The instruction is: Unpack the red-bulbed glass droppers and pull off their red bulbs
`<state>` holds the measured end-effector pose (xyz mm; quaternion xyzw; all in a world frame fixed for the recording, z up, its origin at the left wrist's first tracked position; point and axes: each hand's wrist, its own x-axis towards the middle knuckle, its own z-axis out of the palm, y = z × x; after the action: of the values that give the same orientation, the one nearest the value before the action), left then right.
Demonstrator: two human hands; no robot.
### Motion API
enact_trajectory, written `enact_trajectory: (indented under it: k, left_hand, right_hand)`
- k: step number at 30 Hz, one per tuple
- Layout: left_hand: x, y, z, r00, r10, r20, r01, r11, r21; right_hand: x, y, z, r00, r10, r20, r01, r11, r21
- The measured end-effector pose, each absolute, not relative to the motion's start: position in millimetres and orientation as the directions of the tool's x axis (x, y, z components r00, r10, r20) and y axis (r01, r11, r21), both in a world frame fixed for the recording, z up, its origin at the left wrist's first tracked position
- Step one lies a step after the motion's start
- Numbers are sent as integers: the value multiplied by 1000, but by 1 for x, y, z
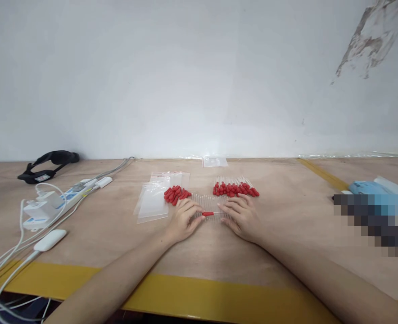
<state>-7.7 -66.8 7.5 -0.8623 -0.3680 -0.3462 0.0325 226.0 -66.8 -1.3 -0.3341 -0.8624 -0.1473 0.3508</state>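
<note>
**Both hands at a red-capped tube on the table**

The left hand (183, 220) rests palm down on the table (287, 234), its fingers (195, 208) drawn together at the tips and pinching the end of a thin clear tube with a red cap (207, 213). The right hand (241, 216) lies opposite, palm down, fingers (228, 208) loosely spread and laid flat on the same spot, the tips meeting the tube from the other side. The capped tube lies level between the two hands, resting on a row of clear tubes (209, 202) spread flat on the table, just in front of the person.

Behind the left hand sits a small heap of loose red caps (176, 194), touching the near edge of a stack of clear zip bags (155, 200). Behind the right hand lies a bundle of tubes already fitted with red caps (236, 189), the caps facing the person. A single small clear bag (214, 162) lies near the wall (185, 81).

At the far left of the table stand a white power strip (55, 202) with plugs and white cables (6, 261), and a black headband device (48, 164) farther back. A yellow stripe (192, 294) runs along the near table edge. At the right a blue pack (368, 186) lies beside a blurred-out area.
</note>
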Motion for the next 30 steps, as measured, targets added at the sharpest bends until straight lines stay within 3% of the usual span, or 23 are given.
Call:
enact_trajectory:
  k: [10, 17, 24, 30]
  left_hand:
    - [7, -74, 9, 597, 543, 591, 582, -799, 147]
    - [11, -75, 7, 665, 548, 507, 604, -794, 67]
    - [9, -77, 10, 682, 574, 453, 608, -789, 84]
    - [1, -77, 8, 677, 586, 444, 624, -778, 75]
  right_hand:
    - [208, -72, -6, -568, 487, 663, 649, 761, -3]
    - [206, -73, -8, -586, 428, 688, 581, 814, -12]
    - [213, -76, -5, -626, 346, 699, 563, 821, 98]
    - [231, -72, -3, -610, 306, 731, 528, 845, 87]
